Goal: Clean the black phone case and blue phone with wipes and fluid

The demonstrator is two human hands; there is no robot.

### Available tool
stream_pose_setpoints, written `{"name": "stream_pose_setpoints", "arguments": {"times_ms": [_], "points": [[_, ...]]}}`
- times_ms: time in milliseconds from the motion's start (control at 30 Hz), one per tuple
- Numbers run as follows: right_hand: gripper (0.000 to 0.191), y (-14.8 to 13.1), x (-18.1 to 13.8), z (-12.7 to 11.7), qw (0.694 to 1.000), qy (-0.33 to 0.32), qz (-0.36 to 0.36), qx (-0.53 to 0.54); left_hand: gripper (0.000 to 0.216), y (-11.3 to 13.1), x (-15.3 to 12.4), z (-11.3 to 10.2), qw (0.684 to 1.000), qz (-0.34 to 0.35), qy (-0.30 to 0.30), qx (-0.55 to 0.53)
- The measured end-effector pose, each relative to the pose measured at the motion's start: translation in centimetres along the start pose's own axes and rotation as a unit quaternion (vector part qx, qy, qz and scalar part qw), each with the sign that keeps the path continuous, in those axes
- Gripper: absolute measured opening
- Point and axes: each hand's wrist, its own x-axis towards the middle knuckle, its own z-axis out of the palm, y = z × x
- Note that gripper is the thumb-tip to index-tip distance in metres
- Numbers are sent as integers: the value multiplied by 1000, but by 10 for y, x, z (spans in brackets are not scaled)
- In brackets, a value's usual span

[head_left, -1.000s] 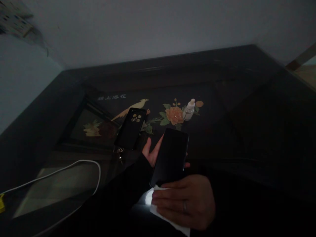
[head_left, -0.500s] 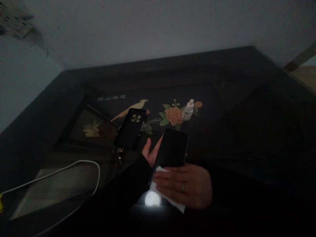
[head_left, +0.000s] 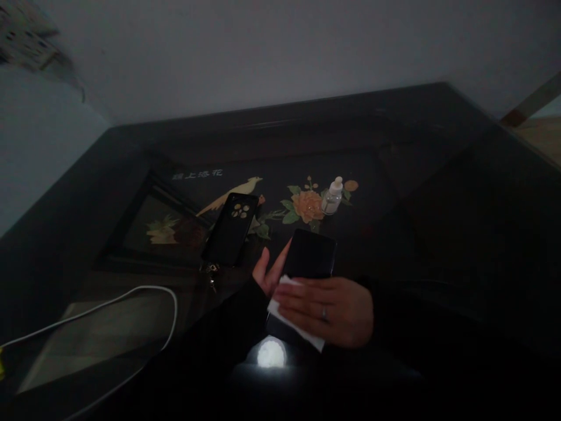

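A black smartphone (head_left: 312,254), its dark screen facing up, rests in my left hand (head_left: 268,273). The left thumb sticks out to the side, and the fingers beneath the phone are mostly hidden. Across the lower half of the screen lies my right hand (head_left: 335,310), a ring on one finger, pressing a folded white tissue (head_left: 302,334) flat against the glass. To the left, a black phone case (head_left: 230,234) with camera cutouts lies on the table, a small metal charm (head_left: 213,270) at its lower end. A small dropper bottle (head_left: 332,197) with a white top stands beyond the phone.
The dark glossy table (head_left: 394,175) carries a painted bird and flowers and reflects a bright round light (head_left: 271,354). A white cable (head_left: 162,286) loops over its left side. Pale walls (head_left: 263,52) border the back and left. A socket strip (head_left: 30,44) shows at top left.
My right hand and the tissue have slid up the phone screen, away from me, by a short distance. My left hand and the phone have barely moved.
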Motion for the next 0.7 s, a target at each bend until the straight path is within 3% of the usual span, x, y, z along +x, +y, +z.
{"name": "stream_pose_setpoints", "arguments": {"times_ms": [100, 167, 233, 367, 567, 700], "points": [[40, 22, -10, -7, 992, 9, 120, -41, 62, -1, 2, 7, 1000, 22, 18, 1], [42, 30, -13, -9, 984, 23, 162, -65, 66, -2, 3, 9, 1000, 24, 18, 5], [41, 27, -11, -8, 988, 17, 143, -61, 67, -3, 5, 7, 999, 36, 23, 6], [37, 13, -5, -2, 999, -36, 31, -17, 64, -1, 6, 0, 997, 55, 49, 9], [42, 28, -12, -6, 983, 15, 169, -63, 66, -2, 5, 8, 997, 57, 55, 13], [38, 18, -7, -2, 998, -12, 59, -19, 60, -1, 7, 5, 995, 67, 68, 15]]}}
